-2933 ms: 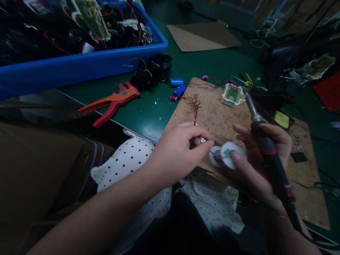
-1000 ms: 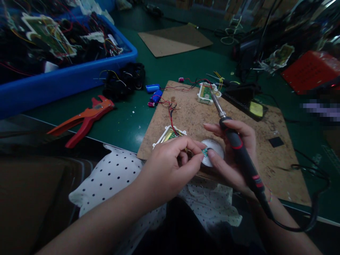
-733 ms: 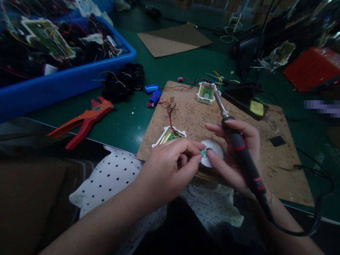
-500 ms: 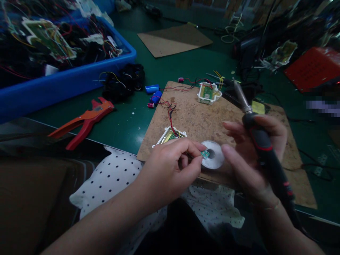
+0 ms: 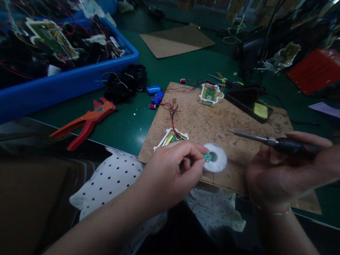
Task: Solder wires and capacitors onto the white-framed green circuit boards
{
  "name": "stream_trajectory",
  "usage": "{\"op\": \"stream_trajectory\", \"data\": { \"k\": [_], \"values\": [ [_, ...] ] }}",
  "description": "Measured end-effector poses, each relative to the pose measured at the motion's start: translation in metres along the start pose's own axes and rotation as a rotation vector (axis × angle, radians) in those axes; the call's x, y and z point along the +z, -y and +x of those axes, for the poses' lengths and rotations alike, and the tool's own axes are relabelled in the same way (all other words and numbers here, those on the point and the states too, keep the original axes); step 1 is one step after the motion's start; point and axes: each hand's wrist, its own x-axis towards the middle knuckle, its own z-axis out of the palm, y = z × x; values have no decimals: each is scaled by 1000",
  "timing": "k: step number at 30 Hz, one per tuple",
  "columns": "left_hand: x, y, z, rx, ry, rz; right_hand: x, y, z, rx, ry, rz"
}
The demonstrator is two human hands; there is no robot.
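Note:
Between thumb and fingers, my left hand (image 5: 180, 166) pinches a small green circuit board (image 5: 207, 157), held over a white solder spool (image 5: 220, 161). My right hand (image 5: 287, 173) is closed around the dark handle of a soldering iron (image 5: 271, 140), whose metal tip points left above the wooden board (image 5: 196, 118). Just behind my left hand lies a white plastic housing (image 5: 170, 136) with a circuit board inside, partly covered by the hand. Red and black wires run from it toward blue cylinders (image 5: 157, 98). A second white housing (image 5: 210, 95) sits at the board's far edge.
Orange-red wire strippers (image 5: 89, 118) lie at left, near a blue bin (image 5: 117, 62) full of wired parts. A soldering stand with a yellow sponge (image 5: 260, 110) is at the right rear. Beyond are a cardboard sheet (image 5: 176, 40) and a red box (image 5: 318, 71).
My right hand has shifted right and turned, swinging the soldering iron from steeply upright to nearly level with its tip leftward. My left hand keeps the circuit board in nearly the same place.

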Motion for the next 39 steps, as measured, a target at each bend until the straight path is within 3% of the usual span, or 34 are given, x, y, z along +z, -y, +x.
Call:
{"op": "stream_trajectory", "data": {
  "k": [2, 4, 6, 14, 39],
  "values": [
    [0, 0, 1, 4, -3, 2, 2, -4, 4, -147, -194, 27],
    [1, 0, 1, 10, -9, 3, 3, -8, 7, -246, -252, 60],
    [1, 0, 1, 12, -14, 5, 2, -10, 8, -273, -205, 99],
    [0, 1, 0, -2, -6, 11, 0, 2, 3, -143, -7, 104],
    [3, -3, -1, -4, -48, 45, 3, -2, 2, -175, -10, 39]
  ]
}}
